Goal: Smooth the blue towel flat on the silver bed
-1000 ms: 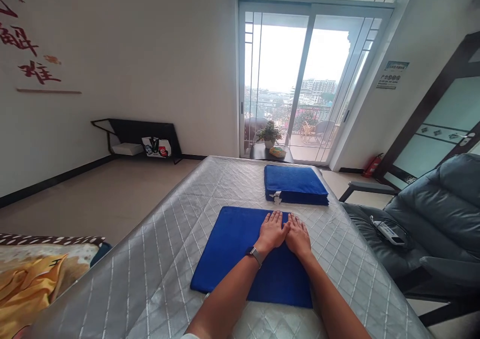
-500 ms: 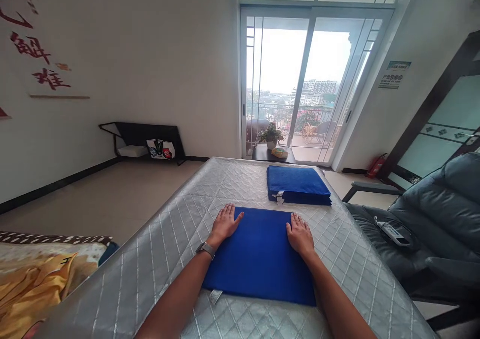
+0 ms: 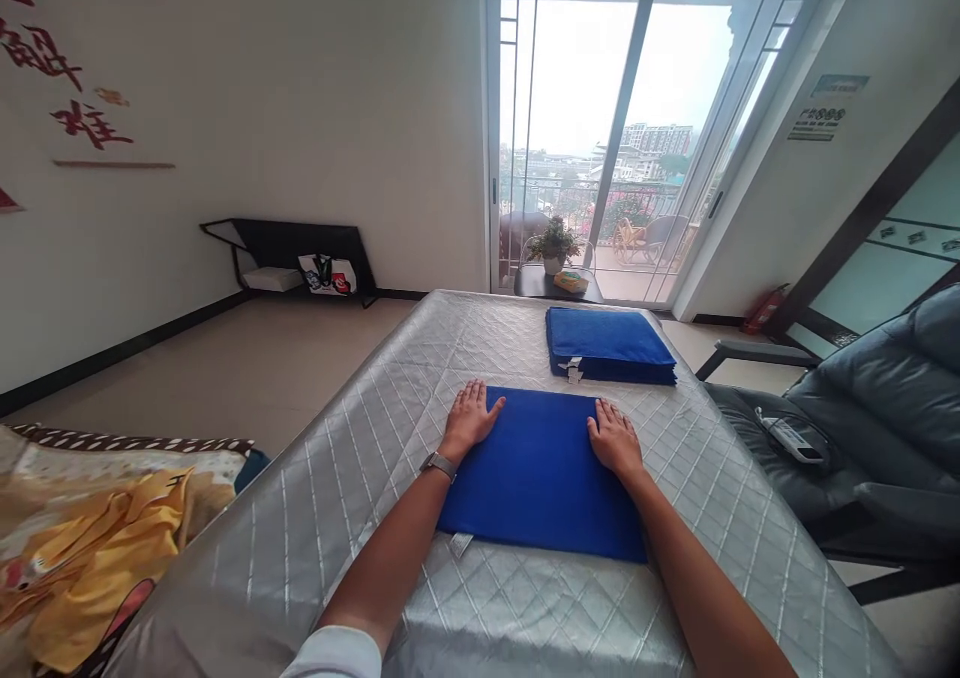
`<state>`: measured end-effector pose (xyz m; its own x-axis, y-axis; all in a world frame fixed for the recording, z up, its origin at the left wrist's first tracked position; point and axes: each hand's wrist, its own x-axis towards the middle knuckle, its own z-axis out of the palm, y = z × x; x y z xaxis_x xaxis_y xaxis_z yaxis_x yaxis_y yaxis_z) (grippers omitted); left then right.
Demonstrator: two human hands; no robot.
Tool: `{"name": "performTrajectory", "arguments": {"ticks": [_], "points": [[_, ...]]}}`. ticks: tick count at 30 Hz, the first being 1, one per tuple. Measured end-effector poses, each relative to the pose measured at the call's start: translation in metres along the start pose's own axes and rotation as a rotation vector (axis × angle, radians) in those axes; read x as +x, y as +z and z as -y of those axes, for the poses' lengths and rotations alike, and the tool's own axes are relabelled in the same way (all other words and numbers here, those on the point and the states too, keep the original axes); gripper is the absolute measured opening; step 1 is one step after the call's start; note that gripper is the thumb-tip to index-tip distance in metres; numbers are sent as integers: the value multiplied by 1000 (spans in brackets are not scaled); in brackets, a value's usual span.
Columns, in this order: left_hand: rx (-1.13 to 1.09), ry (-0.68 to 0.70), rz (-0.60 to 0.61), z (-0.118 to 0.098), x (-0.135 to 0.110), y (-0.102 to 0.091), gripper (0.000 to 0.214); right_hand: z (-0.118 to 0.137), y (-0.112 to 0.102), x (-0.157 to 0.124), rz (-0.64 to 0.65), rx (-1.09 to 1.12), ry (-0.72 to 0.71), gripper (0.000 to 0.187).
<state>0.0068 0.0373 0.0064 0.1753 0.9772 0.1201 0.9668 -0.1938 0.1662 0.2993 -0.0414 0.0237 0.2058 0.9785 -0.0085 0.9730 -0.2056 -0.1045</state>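
Fingers (image 3: 473, 393) of left hand (image 3: 467, 422) and right hand (image 3: 617, 442) lie extended, gripping nothing, on flat blue rectangular fabric (image 3: 544, 478); uneven pressure could skew it across the silver quilted cover (image 3: 540, 608).

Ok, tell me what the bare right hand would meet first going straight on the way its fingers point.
Across a strip of silver quilted cover, the bare right hand would probably first meet the neat rectangular stack of blue fabric pieces, though depth is hard to judge.
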Motion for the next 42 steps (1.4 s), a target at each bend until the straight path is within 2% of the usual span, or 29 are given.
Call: {"name": "performTrajectory", "arguments": {"ticks": [7, 12, 15, 17, 18, 22, 24, 25, 27, 30, 35, 38, 42], "points": [[1, -4, 0, -2, 0, 1, 83, 2, -1, 1, 3, -13, 3, 65], [33, -11, 57, 1, 4, -2, 85, -1, 2, 3, 9, -1, 0, 66], [87, -77, 52, -11, 8, -6, 88, -1, 4, 5, 5, 4, 3, 66], [91, -69, 3, -37, 9, -6, 88, -1, 5, 5, 1, 5, 3, 66], [70, -20, -19, -56, 8, -5, 87, -1, 6, 5, -1, 4, 2, 66], [-115, 384, -11, -151, -2, 10, 79, -4, 6, 2, -4, -17, -27, 65], [-187, 555, -30, -191, -7, 18, 69, -7, 6, 0, 7, -34, -64, 67], [-208, 601, -41, -206, -8, 21, 65, -9, 6, -1, 14, -42, -79, 69], [-243, 619, -58, -220, -8, 26, 59, -12, 6, -2, 26, -52, -96, 72], [-265, 547, -30, -213, -7, 30, 60, -12, 8, -1, 16, -53, -94, 70], [-177, 433, 21, -170, -7, 30, 76, -6, 10, 3, -20, -24, -46, 64], [-125, 352, 26, -136, -8, 24, 78, -4, 9, 4, -30, -12, -23, 67], [-60, 198, 41, -72, -8, 10, 77, -3, 8, 4, -26, -7, -10, 67]]}}
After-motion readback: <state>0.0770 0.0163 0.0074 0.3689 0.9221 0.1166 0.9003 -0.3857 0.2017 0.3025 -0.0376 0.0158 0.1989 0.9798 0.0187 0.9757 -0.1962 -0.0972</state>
